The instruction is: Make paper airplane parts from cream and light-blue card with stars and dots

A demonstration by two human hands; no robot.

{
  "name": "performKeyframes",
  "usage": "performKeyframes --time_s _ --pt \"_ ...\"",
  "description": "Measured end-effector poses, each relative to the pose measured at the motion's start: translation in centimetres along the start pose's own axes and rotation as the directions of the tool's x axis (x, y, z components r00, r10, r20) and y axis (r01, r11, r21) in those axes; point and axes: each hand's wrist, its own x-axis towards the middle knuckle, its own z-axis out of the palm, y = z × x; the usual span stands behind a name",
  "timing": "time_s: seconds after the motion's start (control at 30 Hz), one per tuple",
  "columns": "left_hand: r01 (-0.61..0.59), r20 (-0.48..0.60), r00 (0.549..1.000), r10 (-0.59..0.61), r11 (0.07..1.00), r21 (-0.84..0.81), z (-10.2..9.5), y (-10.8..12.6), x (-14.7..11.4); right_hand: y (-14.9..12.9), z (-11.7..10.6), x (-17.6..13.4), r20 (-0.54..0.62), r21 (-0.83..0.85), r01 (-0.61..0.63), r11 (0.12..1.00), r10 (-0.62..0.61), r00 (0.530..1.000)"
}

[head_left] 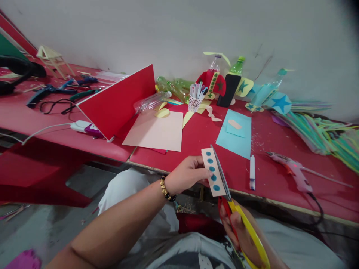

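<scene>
- Left hand (190, 172), some fingers hidden behind the dotted strip (214, 178)
- Scissors (232, 207), handle cut off by the bottom edge
- Green-capped bottle (237, 67), partly hidden behind the black slab (228, 90)
- Black object (21, 71), cut off at the left edge

Head view: forward and down, close over red table (196, 139).

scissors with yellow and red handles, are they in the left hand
No, the scissors are in the right hand; the left hand holds the dotted strip.
</scene>
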Motion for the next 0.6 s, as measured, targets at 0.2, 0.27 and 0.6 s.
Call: performKeyframes --time_s 0.2,0.27,0.6 --pt "0.020 -0.001 1.000 -0.020 1.000 -0.016 -0.1 0.1 0.1 1.4 -0.7 -0.2 0.006 0.040 0.042 0.998 -0.042 0.999" --pt "0.050 0.003 0.999 -0.050 0.999 -0.008 -0.3 0.1 0.2 1.8 -1.2 -0.3 -0.002 0.064 0.076 0.995 -0.076 0.997" --pt "0.141 0.020 0.990 -0.141 0.990 -0.012 -1.1 0.0 0.5 1.4 -2.6 -0.7 -0.008 0.072 0.029 0.997 -0.029 1.000"
